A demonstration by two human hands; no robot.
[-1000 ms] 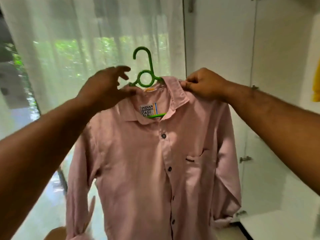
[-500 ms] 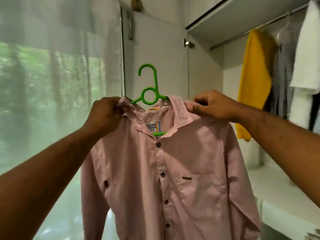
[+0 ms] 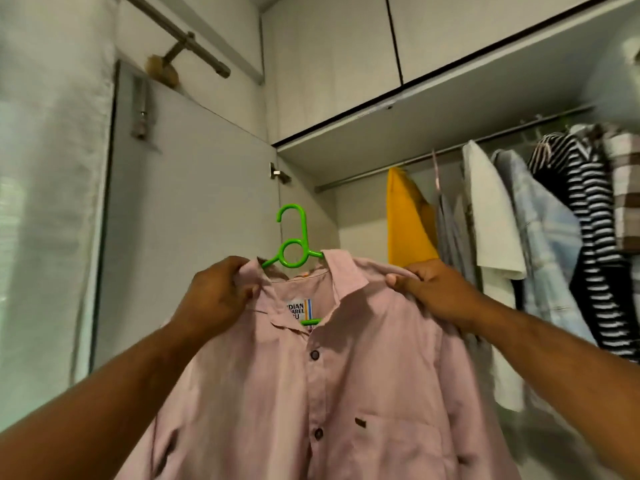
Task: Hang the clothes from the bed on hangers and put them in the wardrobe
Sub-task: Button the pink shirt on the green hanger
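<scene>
Holding: our left hand (image 3: 214,299) and right hand (image 3: 436,292) pinch the shirt (image 3: 346,393) at its shoulders so it sits square on the hanger (image 3: 292,244).
Rail (image 3: 360,175): upper right, our likely target.

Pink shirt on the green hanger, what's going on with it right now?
A person holds the pink shirt up by its shoulders, the left hand and right hand gripping either side of the collar. It sits on a green hanger whose hook is free, not yet on the wardrobe rail, where a yellow garment and other clothes hang.
</scene>
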